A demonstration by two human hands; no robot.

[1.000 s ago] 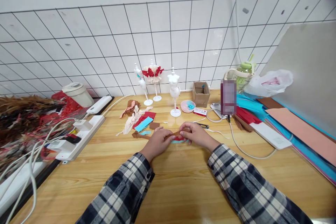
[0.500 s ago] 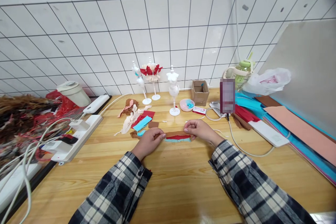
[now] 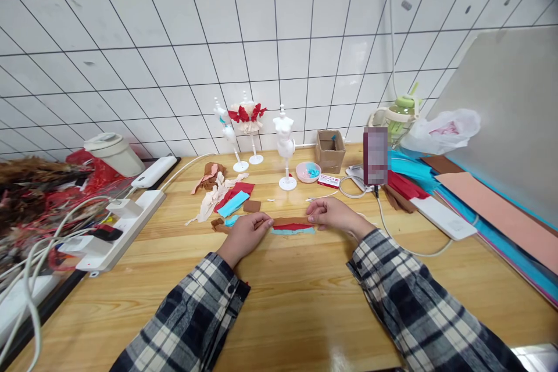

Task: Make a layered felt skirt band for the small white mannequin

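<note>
My left hand (image 3: 244, 232) and my right hand (image 3: 333, 213) each pinch one end of a layered strip of paper (image 3: 292, 225), brown on top, red in the middle, light blue at the bottom. The strip lies stretched flat on the wooden table (image 3: 296, 296) between them. Both hands are closed on its ends. Plaid sleeves cover both forearms.
Paper scraps (image 3: 231, 197) lie left of the strip. Behind stand small white mannequin stands (image 3: 284, 145), a pink dish (image 3: 308, 172), a cardboard box (image 3: 330, 150) and a phone (image 3: 375, 155) with a cable. A power strip (image 3: 122, 221) and cords are at left; coloured paper sheets (image 3: 492, 209) at right.
My hands have moved apart, drawing the layered strip out to its full length on the table. The view has tilted slightly upward.
</note>
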